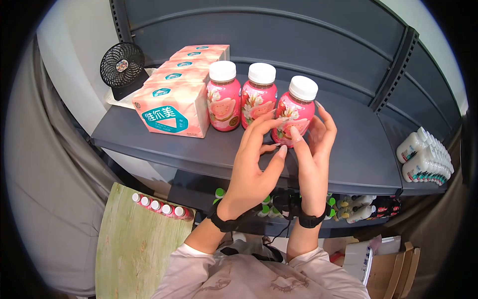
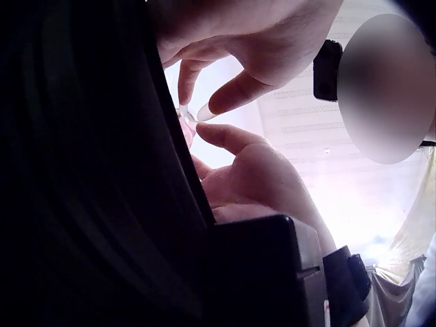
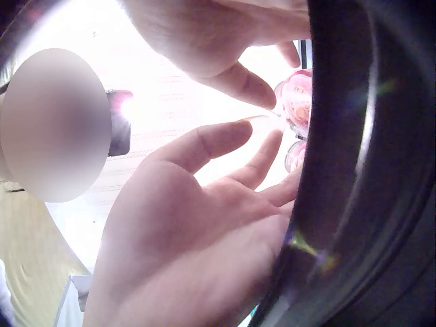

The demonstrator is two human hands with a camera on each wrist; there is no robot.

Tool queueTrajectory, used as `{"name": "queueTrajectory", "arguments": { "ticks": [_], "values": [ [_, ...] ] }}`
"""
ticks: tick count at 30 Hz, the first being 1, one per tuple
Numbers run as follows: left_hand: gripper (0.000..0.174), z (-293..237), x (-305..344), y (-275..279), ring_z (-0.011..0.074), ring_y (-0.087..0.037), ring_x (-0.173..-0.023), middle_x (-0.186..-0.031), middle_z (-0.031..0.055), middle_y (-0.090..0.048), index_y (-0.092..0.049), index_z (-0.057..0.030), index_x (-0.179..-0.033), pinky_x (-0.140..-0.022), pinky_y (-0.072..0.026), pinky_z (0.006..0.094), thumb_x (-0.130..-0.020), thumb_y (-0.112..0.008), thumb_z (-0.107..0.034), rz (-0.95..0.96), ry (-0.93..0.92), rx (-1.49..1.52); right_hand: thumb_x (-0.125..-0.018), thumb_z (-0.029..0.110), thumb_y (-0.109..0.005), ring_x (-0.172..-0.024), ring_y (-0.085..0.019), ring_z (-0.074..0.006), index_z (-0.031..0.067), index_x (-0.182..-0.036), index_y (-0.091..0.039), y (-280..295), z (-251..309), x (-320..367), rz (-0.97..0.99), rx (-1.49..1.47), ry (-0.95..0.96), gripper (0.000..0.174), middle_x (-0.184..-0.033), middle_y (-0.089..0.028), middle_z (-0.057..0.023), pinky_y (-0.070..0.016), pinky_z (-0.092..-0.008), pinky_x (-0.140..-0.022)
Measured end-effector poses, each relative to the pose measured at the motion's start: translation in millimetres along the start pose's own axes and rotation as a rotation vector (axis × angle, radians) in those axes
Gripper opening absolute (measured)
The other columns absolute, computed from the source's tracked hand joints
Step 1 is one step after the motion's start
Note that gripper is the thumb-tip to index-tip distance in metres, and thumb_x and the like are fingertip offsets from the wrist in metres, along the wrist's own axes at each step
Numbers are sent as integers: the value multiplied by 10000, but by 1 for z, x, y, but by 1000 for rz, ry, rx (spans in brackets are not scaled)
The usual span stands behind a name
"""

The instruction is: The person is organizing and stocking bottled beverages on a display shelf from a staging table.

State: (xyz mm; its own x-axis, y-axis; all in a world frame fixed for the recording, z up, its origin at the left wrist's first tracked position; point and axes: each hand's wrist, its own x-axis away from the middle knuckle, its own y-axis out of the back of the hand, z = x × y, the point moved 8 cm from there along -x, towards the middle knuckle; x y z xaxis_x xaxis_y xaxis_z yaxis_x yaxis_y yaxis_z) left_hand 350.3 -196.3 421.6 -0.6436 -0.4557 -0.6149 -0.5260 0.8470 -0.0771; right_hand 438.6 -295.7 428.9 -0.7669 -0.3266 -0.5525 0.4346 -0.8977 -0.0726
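Three pink drink bottles with white caps and fruit-and-flower labels stand upright in a row on the grey shelf [image 1: 358,149]. Both hands are at the right-hand bottle [image 1: 294,109]. My right hand [image 1: 313,162] curls about its right side, thumb on the front and fingers along the far edge. On the left, my left hand [image 1: 251,162] reaches to the same bottle with extended fingers, thumb tip low near its base. That hand partly covers the middle bottle [image 1: 260,92]; the left bottle [image 1: 224,99] stands beside it. Both wrist views show pink bottle parts behind the fingers.
Peach tissue packs [image 1: 172,99] are lined up left of the bottles, with a black fan [image 1: 123,72] beyond. White bottles [image 1: 425,157] occupy the right shelf. Below are green-capped bottles [image 1: 219,193] and a wooden table [image 1: 134,244] holding several small bottles [image 1: 167,209].
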Motion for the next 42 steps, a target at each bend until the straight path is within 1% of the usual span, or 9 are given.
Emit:
{"name": "queueTrajectory", "arguments": {
  "ticks": [11,18,20,25,27,29,31,38,42],
  "values": [
    [495,-6,8,5,208,-458,-1280,-1393,123,-440,-403,-28,-1347,-882,-464,277,-894,-594,27,-37,-28,-21,-899,84,-660,-1277,-450,-250,-17,-1393,-407,-1,8,13,45,41,-15,564,-1334,-408,-119,-397,-403,-1059],
    [498,-26,29,18,201,-572,-1125,-1284,110,-565,-488,-30,-1284,-847,-464,306,-833,-695,-61,-146,-122,-122,-756,60,-797,-1193,-530,-234,17,-1423,-305,-7,4,27,103,-28,15,830,-1286,-510,-150,-424,-356,-1014],
    [510,-38,32,22,224,-612,-1042,-1195,122,-608,-519,-26,-1249,-832,-483,321,-789,-736,-68,-155,-151,-197,-727,46,-819,-1190,-532,-230,14,-1407,-319,-10,9,32,96,-67,16,844,-1286,-510,-149,-429,-355,-1009],
    [593,-61,45,39,194,-602,-1024,-1194,142,-592,-528,-14,-1237,-794,-497,288,-716,-810,-54,-132,-287,-379,-662,18,-866,-1181,-537,-224,6,-1361,-350,-27,15,57,113,-81,122,869,-1277,-513,-141,-455,-362,-988],
    [592,-80,52,51,207,-613,-997,-1161,146,-598,-551,-7,-1213,-781,-508,292,-691,-824,-56,-129,-320,-497,-632,47,-896,-1176,-558,-259,-10,-1363,-341,-47,28,67,253,-72,285,920,-1313,-516,-196,-474,-405,-992],
    [554,-87,61,67,240,-615,-956,-1132,144,-603,-611,-16,-1160,-754,-513,314,-660,-839,-82,-166,-287,-520,-630,63,-901,-1169,-572,-275,-8,-1368,-347,-63,27,78,314,-146,203,925,-1307,-533,-217,-471,-412,-1002],
    [528,-91,70,82,279,-609,-933,-1074,119,-617,-638,-40,-1145,-770,-502,358,-664,-839,-127,-223,-235,-538,-633,64,-899,-1164,-578,-278,-1,-1379,-351,-79,25,85,360,-172,237,928,-1287,-550,-212,-466,-415,-1008],
    [465,-99,97,152,268,-586,-941,-1069,91,-599,-659,-33,-1085,-766,-492,344,-670,-842,-136,-363,-180,-549,-642,51,-873,-1163,-582,-261,5,-1381,-390,-146,13,111,527,-98,173,884,-1284,-568,-182,-449,-411,-1011],
    [429,-113,115,196,270,-495,-992,-1031,84,-527,-671,-44,-1024,-791,-458,358,-652,-855,-152,-474,-158,-806,-680,87,-830,-1155,-581,-236,-2,-1367,-427,-196,0,130,651,-189,116,801,-1262,-583,-152,-446,-384,-993]
  ]
}}
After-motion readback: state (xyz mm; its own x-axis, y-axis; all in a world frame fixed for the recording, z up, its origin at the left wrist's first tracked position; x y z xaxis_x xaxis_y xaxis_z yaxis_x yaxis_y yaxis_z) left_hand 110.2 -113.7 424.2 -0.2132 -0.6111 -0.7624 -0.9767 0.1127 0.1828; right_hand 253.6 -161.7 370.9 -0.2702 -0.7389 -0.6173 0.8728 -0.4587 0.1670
